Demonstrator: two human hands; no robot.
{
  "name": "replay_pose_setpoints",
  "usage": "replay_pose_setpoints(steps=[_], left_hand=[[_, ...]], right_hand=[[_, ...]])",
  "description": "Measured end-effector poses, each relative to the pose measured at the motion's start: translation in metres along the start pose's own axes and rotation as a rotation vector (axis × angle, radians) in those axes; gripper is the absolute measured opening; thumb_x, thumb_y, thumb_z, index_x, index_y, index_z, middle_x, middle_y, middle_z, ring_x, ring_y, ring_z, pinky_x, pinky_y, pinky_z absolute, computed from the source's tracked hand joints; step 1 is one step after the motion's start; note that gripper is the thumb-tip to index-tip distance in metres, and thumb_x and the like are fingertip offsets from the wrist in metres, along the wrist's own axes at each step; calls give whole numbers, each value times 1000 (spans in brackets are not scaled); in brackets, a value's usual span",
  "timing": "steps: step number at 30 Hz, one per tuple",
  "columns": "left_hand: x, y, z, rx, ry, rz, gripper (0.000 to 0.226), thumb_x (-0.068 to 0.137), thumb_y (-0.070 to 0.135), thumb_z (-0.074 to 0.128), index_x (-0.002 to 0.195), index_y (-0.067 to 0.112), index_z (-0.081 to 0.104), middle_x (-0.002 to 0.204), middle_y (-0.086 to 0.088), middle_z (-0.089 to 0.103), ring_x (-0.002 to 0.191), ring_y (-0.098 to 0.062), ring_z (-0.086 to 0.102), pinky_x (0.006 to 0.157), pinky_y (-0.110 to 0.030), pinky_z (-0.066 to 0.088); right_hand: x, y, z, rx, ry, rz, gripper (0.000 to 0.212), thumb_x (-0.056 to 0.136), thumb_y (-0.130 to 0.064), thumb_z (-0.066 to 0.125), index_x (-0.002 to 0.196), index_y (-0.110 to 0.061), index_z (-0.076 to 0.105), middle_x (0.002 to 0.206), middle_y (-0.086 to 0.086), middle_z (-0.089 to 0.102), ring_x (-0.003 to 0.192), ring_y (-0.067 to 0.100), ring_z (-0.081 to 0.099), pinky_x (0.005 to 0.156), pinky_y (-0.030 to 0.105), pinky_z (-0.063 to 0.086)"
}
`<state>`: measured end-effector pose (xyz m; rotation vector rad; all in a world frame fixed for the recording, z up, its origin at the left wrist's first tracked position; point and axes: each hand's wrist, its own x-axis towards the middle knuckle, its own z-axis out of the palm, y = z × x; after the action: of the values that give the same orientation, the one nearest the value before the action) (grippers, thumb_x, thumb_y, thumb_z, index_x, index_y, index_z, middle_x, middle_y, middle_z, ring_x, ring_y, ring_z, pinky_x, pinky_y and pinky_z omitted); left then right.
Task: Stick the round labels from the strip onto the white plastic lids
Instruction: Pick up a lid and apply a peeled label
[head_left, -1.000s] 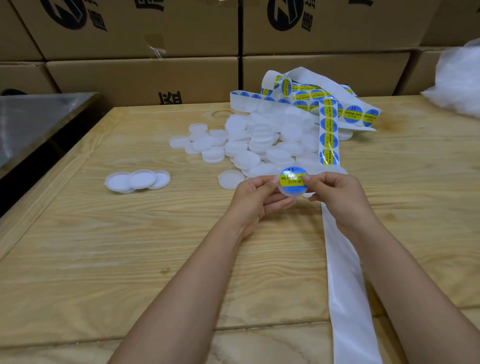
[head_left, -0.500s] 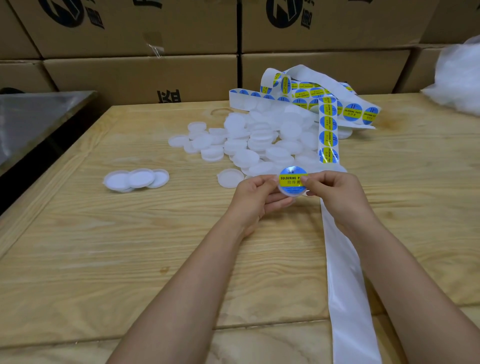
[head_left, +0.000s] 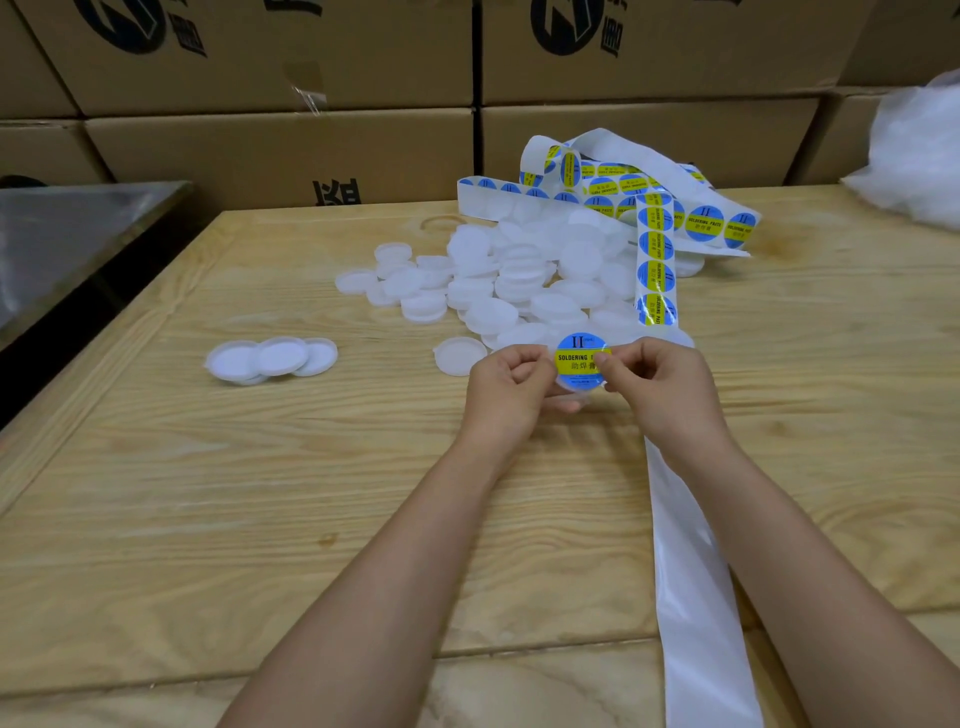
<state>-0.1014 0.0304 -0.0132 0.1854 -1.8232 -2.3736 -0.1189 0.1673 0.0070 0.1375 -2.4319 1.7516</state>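
Observation:
My left hand (head_left: 511, 387) and my right hand (head_left: 657, 387) hold one white lid (head_left: 569, 396) between them, just above the table. A round blue and yellow label (head_left: 577, 359) covers its top, and my right thumb presses on the label's right edge. Behind my hands lies a heap of bare white lids (head_left: 524, 280). The label strip (head_left: 655, 260) runs from a tangled pile at the back down to my right hand. Its empty white backing (head_left: 693, 587) trails under my right forearm toward the near edge.
Three white lids (head_left: 270, 358) sit overlapping at the left of the wooden table (head_left: 260, 493). One single lid (head_left: 457, 355) lies beside my left hand. Cardboard boxes (head_left: 291, 150) stand stacked behind. A metal surface (head_left: 62, 244) is at far left, a white plastic bag (head_left: 914, 156) at far right.
The lid has tilted so the label faces me more fully. My hands stay in about the same spot and my right thumb has moved over the label's right edge.

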Motion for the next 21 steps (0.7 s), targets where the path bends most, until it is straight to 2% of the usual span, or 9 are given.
replay_pose_setpoints(steps=[3, 5, 10, 13, 15, 18, 21], left_hand=[[1, -1, -1, -19, -20, -8, 11, 95, 13, 54, 98, 4, 57, 76, -6, 74, 65, -23, 71, 69, -31, 57], [1, -1, -2, -45, -38, -23, 13, 95, 15, 55, 99, 3, 58, 80, -10, 74, 71, -26, 72, 73, -33, 58], [1, -1, -2, -130, -65, -56, 10, 94, 13, 56, 97, 4, 58, 79, -9, 74, 71, -24, 72, 61, -25, 57], [0, -1, -2, -137, -76, -40, 12, 92, 13, 58, 96, 2, 60, 81, -11, 74, 74, -24, 72, 62, -26, 58], [-1, -1, -2, -105, -79, -22, 14, 87, 14, 65, 96, 3, 60, 83, -11, 74, 74, -24, 71, 67, -29, 59], [-2, -2, 0, -47, -43, 1, 15, 82, 9, 70, 92, 6, 59, 77, -6, 74, 66, -20, 71, 63, -27, 58], [-2, -2, 1, -34, -2, 14, 8, 85, 6, 66, 88, 7, 58, 69, -2, 73, 57, -18, 69, 56, -22, 55]], right_hand=[[0, 0, 0, 38, -11, 8, 18, 85, -16, 67, 68, -10, 62, 89, 20, 68, 72, 20, 58, 74, 37, 49], [1, 0, 0, 51, -20, 14, 18, 85, -16, 67, 70, -8, 62, 88, 21, 68, 72, 19, 58, 73, 34, 48], [3, 2, -2, 81, -36, 32, 19, 86, -15, 66, 69, -8, 62, 81, 18, 67, 71, 18, 59, 75, 34, 48], [3, 3, -2, 97, -36, 30, 20, 87, -14, 65, 68, -9, 61, 68, 8, 62, 65, 14, 57, 69, 26, 46], [3, 4, -2, 108, -40, 35, 20, 87, -14, 65, 68, -8, 61, 67, 9, 62, 65, 13, 57, 70, 26, 45], [3, 4, 0, 91, -54, 39, 18, 86, -15, 66, 70, -8, 62, 77, 16, 67, 68, 15, 59, 72, 29, 47], [4, 5, 1, -38, -24, 9, 20, 83, -22, 70, 66, -15, 63, 70, 5, 67, 67, 15, 62, 69, 27, 47]])
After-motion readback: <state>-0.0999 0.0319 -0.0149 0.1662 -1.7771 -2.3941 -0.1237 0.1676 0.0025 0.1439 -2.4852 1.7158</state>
